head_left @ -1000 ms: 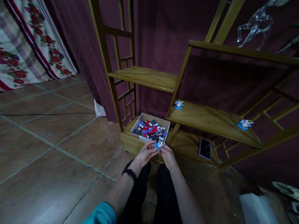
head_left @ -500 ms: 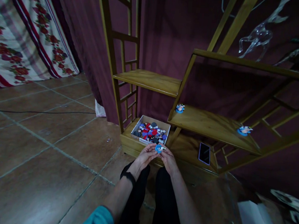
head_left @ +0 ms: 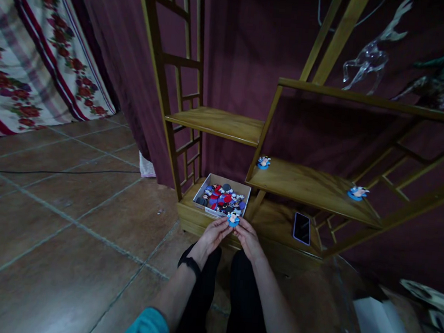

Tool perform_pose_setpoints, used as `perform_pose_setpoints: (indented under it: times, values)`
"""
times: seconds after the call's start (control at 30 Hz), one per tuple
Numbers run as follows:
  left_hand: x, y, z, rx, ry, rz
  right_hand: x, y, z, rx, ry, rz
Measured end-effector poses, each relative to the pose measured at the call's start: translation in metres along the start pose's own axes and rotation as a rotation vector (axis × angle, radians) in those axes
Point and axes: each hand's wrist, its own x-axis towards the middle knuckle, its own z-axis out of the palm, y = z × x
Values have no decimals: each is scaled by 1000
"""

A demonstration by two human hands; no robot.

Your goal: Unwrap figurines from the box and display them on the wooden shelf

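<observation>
Between my fingertips is a small figurine with a blue round base, now standing upright. My left hand pinches it from the left, and my right hand pinches it from the right. Just beyond my hands, a shallow cardboard box holds many small figurines and discs in red, purple, grey and white. Two similar blue-based pieces stand on the wooden shelf: one figurine at its left end, another figurine at its right end.
A phone lies on the lowest board, right of the box. Higher up stand a clear deer ornament and a dark ornament. A black cable crosses the tiled floor at left. A white box-like object sits at lower right.
The figurine has been turned in my fingers, from tipped with its blue base showing to upright. Both hands stay on it. The view has shifted slightly.
</observation>
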Motion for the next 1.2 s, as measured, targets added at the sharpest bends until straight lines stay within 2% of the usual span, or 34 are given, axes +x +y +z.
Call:
perform_pose_setpoints:
  times: [0.3, 0.67, 1.2]
  values:
    - [0, 0, 0, 30, 21, 21, -2, -1, 0, 44, 0, -9]
    - [-2, -2, 3, 71, -1, 40, 1, 4, -5, 146, 45, 59]
    - [-2, -1, 5, 52, -40, 9, 1, 4, -3, 135, 53, 47]
